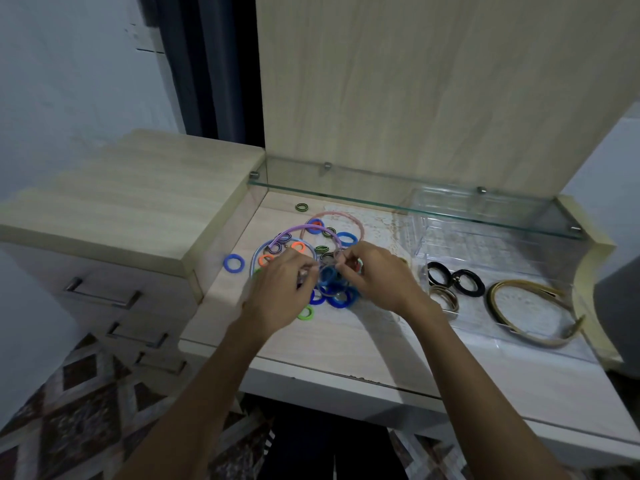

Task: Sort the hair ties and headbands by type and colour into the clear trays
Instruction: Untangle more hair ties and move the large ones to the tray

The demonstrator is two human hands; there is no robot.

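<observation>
Near the middle of the bench, toward its back edge, a tangled pile of hair ties and thin headbands is worked by both hands. The left hand is held over the left side of the pile with its fingers curled, and something thin from the tangle appears to be pinched, though which piece cannot be told. The right hand is set just beside it, fingertips bent together on a strand in the pile; the piece is too small to name. A purple headband and a pink headband are arched behind the hands, with blue, orange and green rings scattered among them. One blue ring is seen apart near the left edge, and a green-and-black ring near the back left corner. Toward the right edge, clear trays are laid; black ties, tan ties and a gold headband are held in them.
</observation>
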